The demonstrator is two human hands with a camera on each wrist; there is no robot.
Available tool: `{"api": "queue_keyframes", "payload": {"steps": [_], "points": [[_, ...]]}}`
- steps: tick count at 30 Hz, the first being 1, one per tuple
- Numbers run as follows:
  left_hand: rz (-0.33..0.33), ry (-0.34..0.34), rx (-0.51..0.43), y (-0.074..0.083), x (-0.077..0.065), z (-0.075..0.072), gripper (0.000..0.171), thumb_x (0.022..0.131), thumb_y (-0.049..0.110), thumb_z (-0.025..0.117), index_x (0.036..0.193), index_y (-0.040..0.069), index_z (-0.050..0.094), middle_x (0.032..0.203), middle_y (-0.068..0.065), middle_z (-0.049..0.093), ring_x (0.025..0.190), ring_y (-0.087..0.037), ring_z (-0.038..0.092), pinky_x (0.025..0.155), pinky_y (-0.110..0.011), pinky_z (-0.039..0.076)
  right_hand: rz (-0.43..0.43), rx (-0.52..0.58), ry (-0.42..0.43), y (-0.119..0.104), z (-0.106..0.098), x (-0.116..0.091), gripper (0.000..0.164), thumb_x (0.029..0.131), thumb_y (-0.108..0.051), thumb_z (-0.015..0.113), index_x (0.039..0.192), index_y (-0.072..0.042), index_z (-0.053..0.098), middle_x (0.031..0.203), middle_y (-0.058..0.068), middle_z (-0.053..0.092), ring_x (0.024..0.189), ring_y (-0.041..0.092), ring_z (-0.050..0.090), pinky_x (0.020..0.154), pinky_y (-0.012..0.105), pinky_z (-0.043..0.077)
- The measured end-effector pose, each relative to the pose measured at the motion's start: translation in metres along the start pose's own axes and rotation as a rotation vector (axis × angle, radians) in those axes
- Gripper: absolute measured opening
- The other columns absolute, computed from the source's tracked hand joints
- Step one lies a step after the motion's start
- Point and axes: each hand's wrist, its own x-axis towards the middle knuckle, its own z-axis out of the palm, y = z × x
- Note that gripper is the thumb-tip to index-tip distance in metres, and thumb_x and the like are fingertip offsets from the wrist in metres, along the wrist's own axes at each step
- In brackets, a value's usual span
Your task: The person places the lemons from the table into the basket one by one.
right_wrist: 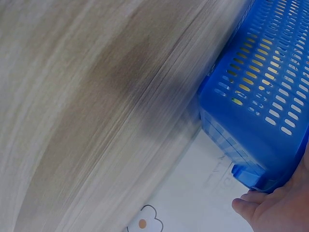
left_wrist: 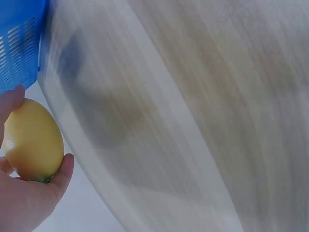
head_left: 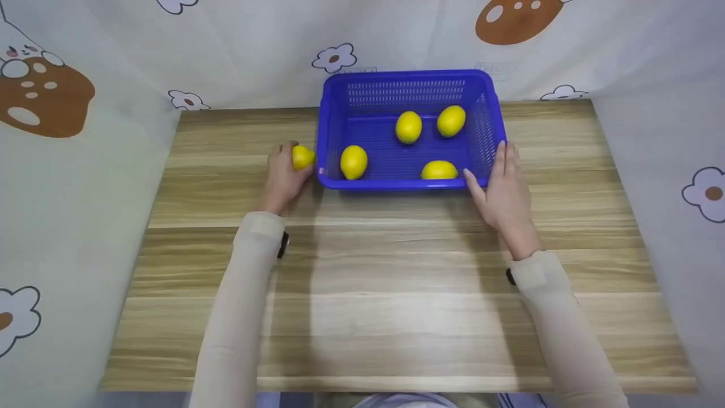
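A blue plastic basket (head_left: pixel 405 186) stands at the back of the wooden table with several yellow lemons inside, among them one lemon (head_left: pixel 354 162) at its left end and another lemon (head_left: pixel 451 121) towards the far right. Just outside the basket's left wall, my left hand (head_left: pixel 285 175) grips a lemon (left_wrist: pixel 34 141); fingers and thumb wrap it in the left wrist view. At the front right corner my right hand (head_left: pixel 505 195) holds the basket, thumb over the front rim and fingers along the right side. In the right wrist view the slotted basket wall (right_wrist: pixel 251 111) hides part of the grip.
The wood-grain table (head_left: pixel 391 283) reaches from my body to a patterned cloth (head_left: pixel 255 51) hanging behind the basket. More cloth hangs on both sides. Both forearms, in light sleeves, lie over the table.
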Motion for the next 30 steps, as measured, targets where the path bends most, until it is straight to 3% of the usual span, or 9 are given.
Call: {"api": "queue_keyframes", "payload": {"steps": [22, 30], "points": [[-0.018, 0.019, 0.011, 0.009, 0.0, -0.023, 0.068, 0.097, 0.021, 0.077, 0.152, -0.006, 0.046, 0.148, -0.031, 0.045, 0.137, -0.044, 0.045, 0.118, -0.052, 0.043, 0.0, -0.008, -0.006, -0.001, 0.0, 0.0, 0.098, 0.107, -0.062, 0.041, 0.166, 0.007, 0.003, 0.173, 0.031, 0.004, 0.158, 0.052, 0.017, 0.126, 0.066, 0.024], [-0.018, 0.04, 0.024, 0.015, -0.001, -0.034, 0.069, 0.097, 0.023, 0.077, 0.152, -0.004, 0.045, 0.15, -0.03, 0.044, 0.138, -0.044, 0.046, 0.12, -0.052, 0.041, -0.012, -0.003, 0.008, -0.001, -0.002, -0.001, 0.098, 0.107, -0.061, 0.042, 0.166, 0.008, 0.005, 0.173, 0.032, 0.005, 0.161, 0.047, 0.01, 0.128, 0.063, 0.02]]}}
